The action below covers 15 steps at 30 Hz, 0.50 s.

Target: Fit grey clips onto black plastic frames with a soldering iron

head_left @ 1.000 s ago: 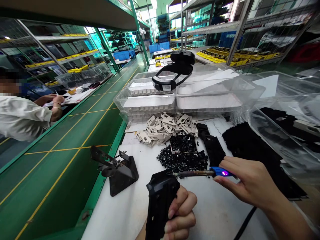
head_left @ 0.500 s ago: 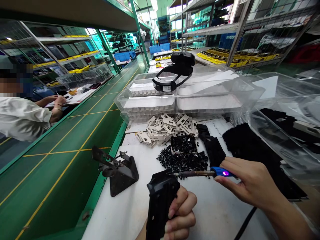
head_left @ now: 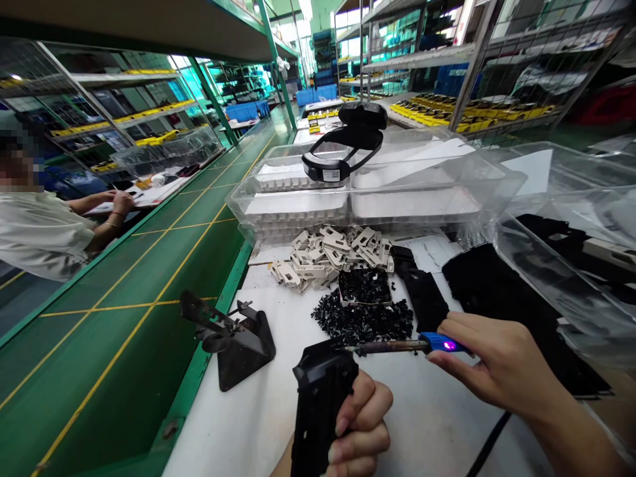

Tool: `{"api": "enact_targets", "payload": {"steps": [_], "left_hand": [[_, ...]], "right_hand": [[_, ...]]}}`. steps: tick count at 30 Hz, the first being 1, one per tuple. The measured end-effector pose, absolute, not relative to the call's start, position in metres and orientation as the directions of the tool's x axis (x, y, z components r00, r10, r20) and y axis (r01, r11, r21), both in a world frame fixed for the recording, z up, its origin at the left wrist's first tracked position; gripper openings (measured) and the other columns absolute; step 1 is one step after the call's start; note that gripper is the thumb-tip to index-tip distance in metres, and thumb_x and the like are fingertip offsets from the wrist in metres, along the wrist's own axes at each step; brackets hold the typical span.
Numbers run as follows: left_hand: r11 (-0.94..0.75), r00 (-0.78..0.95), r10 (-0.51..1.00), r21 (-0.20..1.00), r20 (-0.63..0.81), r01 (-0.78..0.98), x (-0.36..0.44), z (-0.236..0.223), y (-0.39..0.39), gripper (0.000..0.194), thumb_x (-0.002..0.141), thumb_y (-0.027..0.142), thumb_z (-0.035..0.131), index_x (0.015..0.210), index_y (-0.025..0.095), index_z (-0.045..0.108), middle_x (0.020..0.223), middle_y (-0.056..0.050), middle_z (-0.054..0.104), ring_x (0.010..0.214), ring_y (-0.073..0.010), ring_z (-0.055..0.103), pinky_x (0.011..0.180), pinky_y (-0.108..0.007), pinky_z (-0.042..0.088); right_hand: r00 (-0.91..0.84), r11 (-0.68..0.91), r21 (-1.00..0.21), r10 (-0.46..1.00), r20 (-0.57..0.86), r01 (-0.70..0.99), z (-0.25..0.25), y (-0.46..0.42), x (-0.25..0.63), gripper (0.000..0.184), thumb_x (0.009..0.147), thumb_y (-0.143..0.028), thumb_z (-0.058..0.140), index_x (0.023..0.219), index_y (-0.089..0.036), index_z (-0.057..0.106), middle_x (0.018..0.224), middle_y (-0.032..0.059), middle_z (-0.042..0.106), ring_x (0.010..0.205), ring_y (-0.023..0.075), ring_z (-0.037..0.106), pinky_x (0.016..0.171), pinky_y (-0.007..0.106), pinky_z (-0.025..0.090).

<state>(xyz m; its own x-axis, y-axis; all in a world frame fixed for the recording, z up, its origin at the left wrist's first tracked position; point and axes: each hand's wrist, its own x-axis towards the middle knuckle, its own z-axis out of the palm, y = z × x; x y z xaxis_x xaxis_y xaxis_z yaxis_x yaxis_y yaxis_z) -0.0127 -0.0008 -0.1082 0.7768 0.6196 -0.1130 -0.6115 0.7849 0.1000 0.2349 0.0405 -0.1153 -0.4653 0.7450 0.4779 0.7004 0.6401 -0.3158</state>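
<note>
My left hand [head_left: 360, 424] is wrapped round a black plastic housing [head_left: 320, 404], which stands tilted up at the front of the white work surface. Between thumb and fingers, my right hand [head_left: 497, 361] grips a soldering iron [head_left: 392, 346] by its blue handle, where a purple light glows. The iron lies nearly level, its tip at the upper right edge of the housing; whether it touches, I cannot tell. Just beyond are a heap of small black plastic parts [head_left: 328, 317] and an open box [head_left: 365, 286] filled with more of them.
A dark metal iron stand [head_left: 246, 351] sits at left beside the green conveyor [head_left: 149, 331]. Behind the black parts lie pale plastic pieces [head_left: 318, 258] and clear trays [head_left: 412, 205] with a black head strap device [head_left: 322, 165] on top. Black panels [head_left: 497, 291] lie right. Another person [head_left: 44, 225] works across the conveyor.
Both hands, the housing and the iron stay almost in place. Across the conveyor, the other person's head and arms have shifted slightly.
</note>
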Motion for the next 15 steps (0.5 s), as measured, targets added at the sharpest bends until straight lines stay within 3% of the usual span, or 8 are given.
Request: {"api": "enact_targets", "payload": {"steps": [12,15], "left_hand": [[0.794,0.793,0.607,0.093,-0.051,-0.601,-0.007,-0.098,0.002,0.04,0.074,0.014,0.073,0.044,0.015,0.047,0.049,0.004,0.036,0.027,-0.0021,0.028,0.013,-0.007,0.019],[0.785,0.786,0.616,0.128,-0.06,-0.606,-0.01,-0.1,0.003,0.038,0.076,0.015,0.07,0.046,0.015,0.047,0.051,0.004,0.037,0.029,-0.0027,0.029,0.014,-0.007,0.018]], "right_hand": [[-0.468,0.64,-0.307,0.744,0.477,0.705,-0.115,0.041,0.235,0.04,0.096,-0.048,0.052,0.068,-0.02,0.048,0.06,-0.0027,0.046,0.052,0.0107,0.044,0.052,0.026,0.027],[-0.449,0.627,-0.351,0.76,0.47,0.695,-0.116,0.04,0.237,0.04,0.095,-0.049,0.052,0.069,-0.02,0.05,0.061,-0.0023,0.048,0.051,0.0109,0.045,0.051,0.025,0.029]]}}
